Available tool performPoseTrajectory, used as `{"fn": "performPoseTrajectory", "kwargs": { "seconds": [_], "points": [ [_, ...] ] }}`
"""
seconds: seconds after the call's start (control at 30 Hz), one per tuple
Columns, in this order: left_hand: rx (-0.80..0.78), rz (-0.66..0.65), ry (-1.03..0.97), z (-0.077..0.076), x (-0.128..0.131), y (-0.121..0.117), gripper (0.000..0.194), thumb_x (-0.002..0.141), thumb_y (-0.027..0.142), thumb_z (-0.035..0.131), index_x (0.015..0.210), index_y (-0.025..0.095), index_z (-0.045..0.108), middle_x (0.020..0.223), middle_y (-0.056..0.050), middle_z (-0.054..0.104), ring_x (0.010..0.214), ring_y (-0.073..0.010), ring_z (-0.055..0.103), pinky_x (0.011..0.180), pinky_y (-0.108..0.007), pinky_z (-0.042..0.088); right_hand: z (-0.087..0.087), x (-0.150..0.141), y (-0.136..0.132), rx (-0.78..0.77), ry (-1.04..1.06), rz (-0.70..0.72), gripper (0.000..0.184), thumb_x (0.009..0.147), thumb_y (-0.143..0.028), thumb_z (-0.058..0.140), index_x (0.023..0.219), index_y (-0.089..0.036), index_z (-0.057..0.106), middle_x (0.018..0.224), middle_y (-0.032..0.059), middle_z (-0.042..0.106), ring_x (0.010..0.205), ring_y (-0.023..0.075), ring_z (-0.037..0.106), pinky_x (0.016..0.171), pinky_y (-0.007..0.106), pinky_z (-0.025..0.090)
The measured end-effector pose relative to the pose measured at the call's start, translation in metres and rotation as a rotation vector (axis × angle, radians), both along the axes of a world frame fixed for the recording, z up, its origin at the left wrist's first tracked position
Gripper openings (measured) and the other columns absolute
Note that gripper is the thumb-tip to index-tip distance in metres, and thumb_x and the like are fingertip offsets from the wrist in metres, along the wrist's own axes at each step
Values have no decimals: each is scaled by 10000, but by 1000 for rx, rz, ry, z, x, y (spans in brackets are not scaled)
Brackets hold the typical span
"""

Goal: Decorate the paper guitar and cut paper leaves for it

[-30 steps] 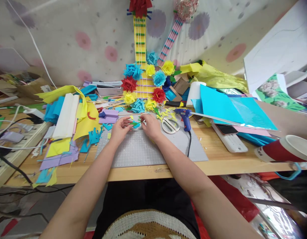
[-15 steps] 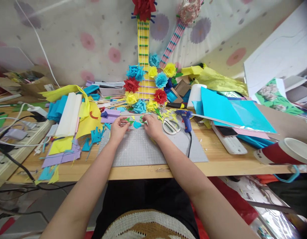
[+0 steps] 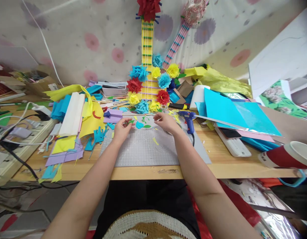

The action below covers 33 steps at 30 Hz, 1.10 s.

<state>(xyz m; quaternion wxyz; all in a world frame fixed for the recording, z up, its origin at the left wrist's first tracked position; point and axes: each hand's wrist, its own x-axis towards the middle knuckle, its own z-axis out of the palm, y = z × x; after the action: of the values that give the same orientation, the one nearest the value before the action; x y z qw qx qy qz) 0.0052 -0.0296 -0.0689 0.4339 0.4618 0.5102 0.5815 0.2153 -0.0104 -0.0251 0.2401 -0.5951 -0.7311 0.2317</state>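
Observation:
My left hand (image 3: 123, 130) is at the left back of the grey cutting mat (image 3: 143, 149), its fingertips pinched on a small green paper leaf (image 3: 131, 121). Right of it lie a blue paper petal (image 3: 139, 124) and another green leaf (image 3: 147, 126). My right hand (image 3: 166, 122) hovers over the mat's back right, fingers bent and apart, with nothing visible in them. It mostly covers the scissors. A blue glue gun (image 3: 188, 121) lies just right of that hand.
A yellow paper guitar (image 3: 147, 49) with paper flowers leans at the back. Paper scraps (image 3: 95, 137) and a power strip (image 3: 21, 152) are on the left. Blue sheets (image 3: 223, 108), a white phone-like device (image 3: 233, 144) and a red-and-white cup (image 3: 288, 154) occupy the right.
My right hand has moved right, away from the small paper pieces, and now covers the scissors. A green leaf lies on the mat where it was. My left hand stays about in place.

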Motion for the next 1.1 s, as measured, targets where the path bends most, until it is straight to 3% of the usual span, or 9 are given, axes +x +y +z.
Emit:
{"fn": "performPoseTrajectory", "kwargs": {
  "seconds": [0.2,0.33,0.5,0.6,0.73,0.83,1.0,1.1],
  "points": [
    [64,23,68,-7,-2,4,224,624,317,638,768,152,593,808,-46,607,790,-173,621,583,-268,537,0,22,4,-154,112,-31,130,751,-178,486,803,-159,604,735,21,660,570,86,571,574,205,415],
    [102,64,149,-5,-4,3,190,617,305,623,740,172,566,778,-28,583,766,-150,569,535,-236,513,-2,38,1,-145,37,-95,153,768,-240,481,730,-166,610,665,7,653,551,88,551,535,197,384],
    [98,65,105,1,-3,0,188,602,290,616,701,178,502,707,-2,536,693,-124,542,527,-225,494,3,66,-14,-196,7,-188,154,731,-272,521,705,-170,634,648,23,656,533,104,551,499,208,373],
    [67,67,63,1,-2,0,217,588,272,620,726,182,479,694,9,520,675,-118,541,485,-204,477,8,84,-27,-194,-56,-291,188,704,-347,569,669,-173,629,654,37,658,557,121,559,503,221,366],
    [-5,33,53,2,-1,-1,278,592,246,620,836,182,504,681,19,527,575,-93,535,368,-146,375,14,105,-39,-191,-302,-550,375,662,-554,566,575,-190,589,621,61,634,582,173,560,499,265,346],
    [-47,-16,3,6,1,-4,280,598,244,624,840,175,504,663,23,535,558,-107,572,344,-152,366,10,117,-35,-123,-375,-679,439,640,-631,542,643,-197,607,729,92,654,693,222,586,547,295,378],
    [-120,-73,-120,11,5,-10,245,625,253,638,766,167,457,592,40,543,662,-177,658,448,-224,501,-10,118,-14,-55,-353,-579,540,655,-597,558,926,-138,641,995,164,632,899,279,585,696,341,430],
    [-145,-89,-150,11,5,-11,263,625,252,658,764,166,452,564,45,553,681,-194,669,471,-241,524,-20,113,-8,-55,-279,-609,496,705,-528,539,932,-101,650,938,179,646,905,303,588,729,365,434]
  ]
}}
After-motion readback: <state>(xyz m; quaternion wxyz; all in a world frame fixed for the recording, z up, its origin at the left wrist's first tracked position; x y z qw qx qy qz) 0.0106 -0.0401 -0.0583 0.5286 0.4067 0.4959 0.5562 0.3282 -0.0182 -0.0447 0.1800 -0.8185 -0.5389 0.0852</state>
